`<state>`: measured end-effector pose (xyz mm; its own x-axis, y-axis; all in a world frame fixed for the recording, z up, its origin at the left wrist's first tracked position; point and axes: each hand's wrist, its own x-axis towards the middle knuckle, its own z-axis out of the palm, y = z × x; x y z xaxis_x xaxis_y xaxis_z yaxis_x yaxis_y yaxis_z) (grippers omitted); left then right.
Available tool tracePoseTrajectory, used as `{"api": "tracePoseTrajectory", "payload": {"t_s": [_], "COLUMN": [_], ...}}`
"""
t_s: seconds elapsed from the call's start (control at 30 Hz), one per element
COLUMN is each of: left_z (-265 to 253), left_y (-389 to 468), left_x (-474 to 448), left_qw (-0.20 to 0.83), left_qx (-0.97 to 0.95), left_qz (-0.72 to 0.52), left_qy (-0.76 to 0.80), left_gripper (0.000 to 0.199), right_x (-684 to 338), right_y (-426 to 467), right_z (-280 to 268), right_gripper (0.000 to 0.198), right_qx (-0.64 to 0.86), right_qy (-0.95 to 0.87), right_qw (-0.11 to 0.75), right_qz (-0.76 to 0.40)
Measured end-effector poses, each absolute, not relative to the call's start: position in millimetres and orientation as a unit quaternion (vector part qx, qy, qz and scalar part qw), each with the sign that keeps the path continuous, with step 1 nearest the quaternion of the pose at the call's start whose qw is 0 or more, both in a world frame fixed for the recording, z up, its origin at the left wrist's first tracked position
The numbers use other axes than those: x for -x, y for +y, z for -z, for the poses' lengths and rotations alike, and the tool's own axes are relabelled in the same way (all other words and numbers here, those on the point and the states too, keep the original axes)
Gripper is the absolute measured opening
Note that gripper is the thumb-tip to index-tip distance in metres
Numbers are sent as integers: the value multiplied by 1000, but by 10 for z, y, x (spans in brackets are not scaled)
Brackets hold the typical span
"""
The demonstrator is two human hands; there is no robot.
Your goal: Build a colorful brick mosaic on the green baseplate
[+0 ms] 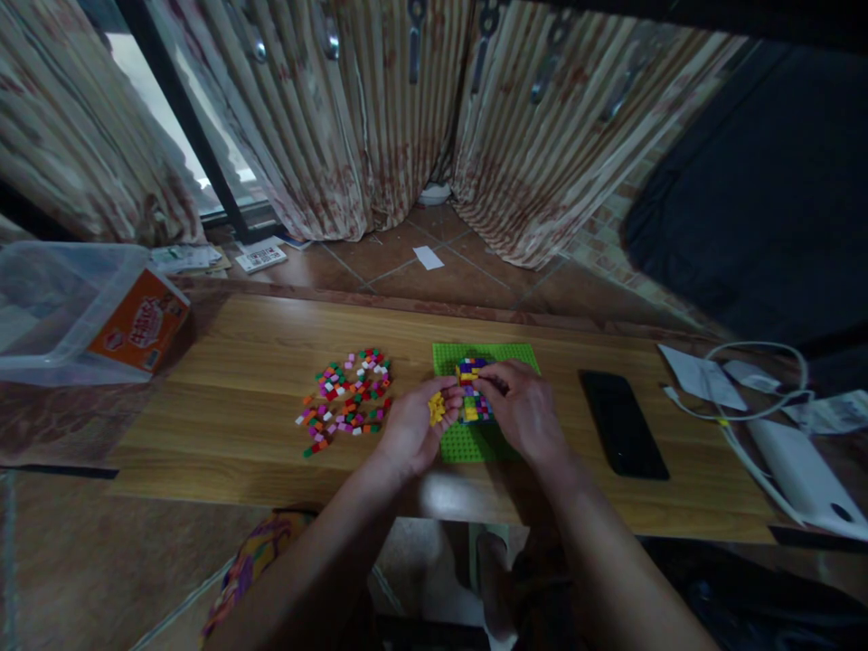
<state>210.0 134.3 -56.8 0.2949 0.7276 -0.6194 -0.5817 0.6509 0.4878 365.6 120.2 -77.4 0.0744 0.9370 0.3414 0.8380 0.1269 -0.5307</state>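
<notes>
My left hand point(413, 425) is turned palm up and cupped around a small heap of yellow toy bricks point(436, 409). A green baseplate point(475, 448) lies under and between my hands. On it stands a block of many-coloured bricks point(469, 411), with purple, yellow, red and blue among them. My right hand point(525, 405) reaches over this block from the right, thumb and fingers pinched together at its upper part. What sits between those fingertips is too small to make out. My left fingertips are close to the block's left side.
Loose bricks point(349, 398) in several colours are spread on the wooden table point(223, 407) left of my hands. A black phone point(622, 423) lies to the right, beyond it a white cable point(722, 418) and a white device point(806, 475). A clear plastic box point(54, 316) stands far left.
</notes>
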Motion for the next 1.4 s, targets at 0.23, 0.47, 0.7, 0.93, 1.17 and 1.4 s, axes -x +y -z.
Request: {"api": "tracePoseTrajectory", "payload": {"t_s": [0.23, 0.47, 0.7, 0.93, 1.17, 1.4], "left_z": [546, 556, 588, 574, 604, 596], "left_y": [1340, 1335, 1344, 1341, 1345, 1347], "left_x": [-2098, -2094, -2098, -2103, -2114, -2113], "left_qw": [800, 799, 800, 798, 800, 801], "left_qx": [-84, -79, -73, -65, -58, -67], "left_qz": [-408, -414, -415, -415, -416, -410], "left_qy": [432, 429, 426, 433, 428, 431], "left_gripper": [16, 14, 12, 14, 13, 16], "right_x": [-3606, -3667, -3691, -3675, -3696, -3676], "right_y": [1228, 1195, 1266, 1300, 1323, 1330], "right_z": [769, 750, 854, 888, 920, 927], "right_gripper": [16, 20, 37, 35, 30, 27], "right_qx": [681, 680, 704, 701, 696, 692], "right_qy": [-628, -585, -573, -602, -610, -608], "right_qw": [358, 418, 414, 379, 374, 384], "right_qz": [-112, -147, -63, -43, -60, -54]}}
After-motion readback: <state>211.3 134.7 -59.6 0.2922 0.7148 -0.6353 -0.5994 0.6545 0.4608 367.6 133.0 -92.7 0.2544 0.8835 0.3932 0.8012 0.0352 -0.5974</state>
